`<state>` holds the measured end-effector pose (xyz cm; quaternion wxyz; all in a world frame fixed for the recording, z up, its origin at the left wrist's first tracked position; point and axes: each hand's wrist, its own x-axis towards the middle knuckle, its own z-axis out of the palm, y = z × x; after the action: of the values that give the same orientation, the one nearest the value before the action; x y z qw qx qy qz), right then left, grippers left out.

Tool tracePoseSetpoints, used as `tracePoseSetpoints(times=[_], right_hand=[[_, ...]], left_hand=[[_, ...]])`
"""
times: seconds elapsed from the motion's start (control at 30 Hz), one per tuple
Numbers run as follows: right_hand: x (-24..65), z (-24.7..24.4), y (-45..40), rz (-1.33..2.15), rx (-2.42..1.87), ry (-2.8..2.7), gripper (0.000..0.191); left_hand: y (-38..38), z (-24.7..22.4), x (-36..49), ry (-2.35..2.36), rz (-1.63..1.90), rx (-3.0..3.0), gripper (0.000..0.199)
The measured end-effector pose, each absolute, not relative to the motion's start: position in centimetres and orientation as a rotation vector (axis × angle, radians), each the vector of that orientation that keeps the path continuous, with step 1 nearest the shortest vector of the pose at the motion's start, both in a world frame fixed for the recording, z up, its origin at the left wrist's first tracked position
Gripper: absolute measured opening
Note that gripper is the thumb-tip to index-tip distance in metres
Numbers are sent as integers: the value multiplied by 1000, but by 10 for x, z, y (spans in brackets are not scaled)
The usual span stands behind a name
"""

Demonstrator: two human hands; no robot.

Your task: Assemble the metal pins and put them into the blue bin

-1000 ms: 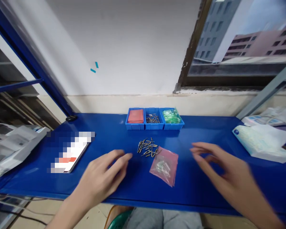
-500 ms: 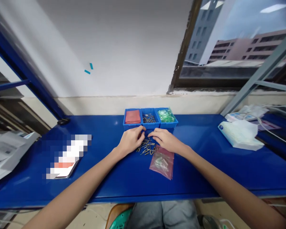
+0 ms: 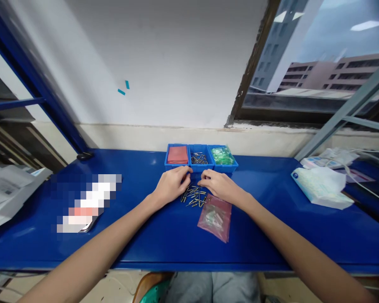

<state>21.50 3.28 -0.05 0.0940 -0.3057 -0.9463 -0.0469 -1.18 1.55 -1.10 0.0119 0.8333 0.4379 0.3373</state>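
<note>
My left hand [image 3: 173, 184] is closed, its fingertips curled in beside a loose pile of slim metal pins [image 3: 196, 196] on the blue table. Whatever may be between those fingers is hidden. Across from it, my right hand [image 3: 220, 185] bends over the upper right of the pile, thumb and fingers pinched; what they hold is too small to make out. Just below the right hand lies a pink translucent bag [image 3: 215, 219] with clear and greenish packets inside. Behind the hands stand three joined blue bins: one with pink sheets [image 3: 177, 155], one with metal pins [image 3: 198, 158], one with green-and-clear packets [image 3: 222, 155].
A phone-like object [image 3: 88, 204], blurred out, lies on the left of the blue table [image 3: 139, 248]. White papers or a box [image 3: 12, 193] sit at the far left. A tissue pack [image 3: 322, 185] and cables are on the right. Wall and window rise behind.
The view has shifted slightly. My right hand's fingers have drawn together into a tighter pinch; my left hand has stayed nearly in place beside the pile.
</note>
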Motion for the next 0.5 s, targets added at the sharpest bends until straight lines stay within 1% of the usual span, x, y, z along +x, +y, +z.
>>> tracePoseSetpoints(times=[0.1,0.27,0.43,0.5], right_hand=[[217,-2,33,-131,-882,-2770,25],[225,1,35,-13,-857,-2594,22],[222,1,33,286,-892,-2292,11],[218,-2,32,423,-918,-2177,9]], left_hand=[[14,-11,-12,1362,1067,2616,17],[15,-3,-10,1307,1136,2611,16],[22,11,2,1140,1033,2693,17],[24,12,7,1138,1051,2708,17]])
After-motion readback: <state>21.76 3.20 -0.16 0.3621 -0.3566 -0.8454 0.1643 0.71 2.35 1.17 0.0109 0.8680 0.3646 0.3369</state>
